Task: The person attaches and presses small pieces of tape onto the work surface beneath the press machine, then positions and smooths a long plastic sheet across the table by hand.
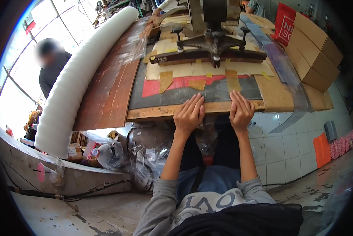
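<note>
My left hand rests on the front edge of the worktable, fingers stretched out and lying together over the dark mat. My right hand lies the same way a little to the right, its fingertips near a strip of brown tape. Neither hand holds anything. Beneath both palms runs the wooden edge of the table. Beyond the fingers are a red sheet, more tape pieces and a pale board. Above the board stands the metal press head with its wide dark bar.
A white foam roll and a brown board lie left. Clear plastic sheeting hangs over the right edge near cardboard boxes. A person is at far left; another person's hand is at the table's back.
</note>
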The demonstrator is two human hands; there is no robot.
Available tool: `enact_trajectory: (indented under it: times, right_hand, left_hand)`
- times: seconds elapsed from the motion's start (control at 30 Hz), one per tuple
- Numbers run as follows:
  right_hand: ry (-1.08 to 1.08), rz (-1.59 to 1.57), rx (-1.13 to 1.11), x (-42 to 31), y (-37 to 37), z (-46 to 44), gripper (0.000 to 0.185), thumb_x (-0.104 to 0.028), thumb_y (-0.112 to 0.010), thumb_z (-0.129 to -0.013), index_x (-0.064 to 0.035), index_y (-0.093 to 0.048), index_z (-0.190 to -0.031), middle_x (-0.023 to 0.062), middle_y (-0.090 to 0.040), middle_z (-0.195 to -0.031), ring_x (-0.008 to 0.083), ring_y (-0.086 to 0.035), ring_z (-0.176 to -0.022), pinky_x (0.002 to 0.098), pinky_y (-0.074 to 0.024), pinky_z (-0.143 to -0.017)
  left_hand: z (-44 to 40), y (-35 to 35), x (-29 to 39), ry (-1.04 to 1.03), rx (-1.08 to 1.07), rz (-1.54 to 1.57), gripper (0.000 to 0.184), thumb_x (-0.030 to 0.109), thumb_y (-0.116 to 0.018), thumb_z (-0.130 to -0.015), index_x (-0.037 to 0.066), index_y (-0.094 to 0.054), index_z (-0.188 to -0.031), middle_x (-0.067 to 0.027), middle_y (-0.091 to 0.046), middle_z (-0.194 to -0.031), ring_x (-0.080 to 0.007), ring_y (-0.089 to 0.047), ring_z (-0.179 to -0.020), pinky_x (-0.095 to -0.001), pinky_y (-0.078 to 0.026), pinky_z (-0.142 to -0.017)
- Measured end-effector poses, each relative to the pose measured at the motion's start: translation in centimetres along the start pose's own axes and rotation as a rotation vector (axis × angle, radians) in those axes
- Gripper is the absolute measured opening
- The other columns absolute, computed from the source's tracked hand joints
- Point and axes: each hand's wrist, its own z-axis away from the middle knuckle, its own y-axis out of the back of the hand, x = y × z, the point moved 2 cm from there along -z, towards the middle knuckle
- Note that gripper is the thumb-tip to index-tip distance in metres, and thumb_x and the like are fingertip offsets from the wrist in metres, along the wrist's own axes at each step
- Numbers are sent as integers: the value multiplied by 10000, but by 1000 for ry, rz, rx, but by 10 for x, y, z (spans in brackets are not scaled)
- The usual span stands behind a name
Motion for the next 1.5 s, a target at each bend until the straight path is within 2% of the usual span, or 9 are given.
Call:
enact_trajectory:
  times: [0.17, 0.37, 0.63, 0.83, 1.03, 1.17, 1.5]
  right_hand:
    - [-6, 21, 11, 0, -2, 2, 292, -174, -451, -922, -67, -687, -1057, 41, -676, -1106, 172, -609, -1068, 331, -382, -887]
    - [-24, 13, -1, -2, 0, 0, 298, -180, -447, -922, -65, -688, -1054, 41, -679, -1100, 172, -612, -1064, 326, -377, -891]
    - [-21, 20, 0, -1, 0, 0, 285, -163, -462, -913, -66, -687, -1058, 42, -680, -1095, 171, -611, -1063, 323, -376, -888]
    - [-16, 11, 15, -2, -1, 0, 283, -157, -462, -910, -63, -690, -1050, 43, -681, -1091, 172, -612, -1057, 322, -372, -891]
    - [-23, -3, 13, -3, -1, 1, 277, -159, -469, -908, -63, -693, -1041, 42, -683, -1085, 166, -614, -1053, 318, -368, -886]
    - [-18, 10, 13, 0, 0, 1, 273, -161, -476, -903, -66, -693, -1039, 37, -684, -1080, 163, -614, -1049, 318, -369, -878]
    - [-27, -1, 9, -1, 0, 0, 277, -164, -475, -901, -67, -695, -1039, 35, -684, -1081, 165, -613, -1047, 317, -371, -880]
  left_hand:
    - [1, 0, 2, 25, 18, -12, 217, 160, -525, -886, 83, -697, -994, -36, -694, -1048, -162, -662, -988, -305, -515, -842]
    - [-1, 2, 4, 19, 3, -45, 216, 168, -533, -871, 97, -703, -983, -20, -695, -1045, -130, -658, -989, -271, -510, -836]
    - [0, -2, 3, 4, 40, -57, 216, 164, -511, -892, 97, -708, -950, -20, -704, -1013, -139, -673, -953, -261, -516, -782]
    - [2, -3, 2, 25, 27, -45, 213, 186, -534, -876, 103, -701, -977, -13, -698, -1034, -126, -661, -979, -270, -510, -821]
    - [-1, 0, 6, 46, 32, -59, 201, 180, -537, -870, 113, -706, -957, 0, -702, -1015, -113, -667, -958, -254, -511, -786]
    - [-2, -4, 7, 77, 83, -51, 186, 175, -536, -865, 121, -713, -881, 15, -713, -951, -109, -683, -901, -240, -513, -713]
    - [1, -4, 5, 61, 64, -83, 192, 185, -533, -868, 129, -713, -902, 17, -710, -976, -106, -680, -909, -230, -502, -710]
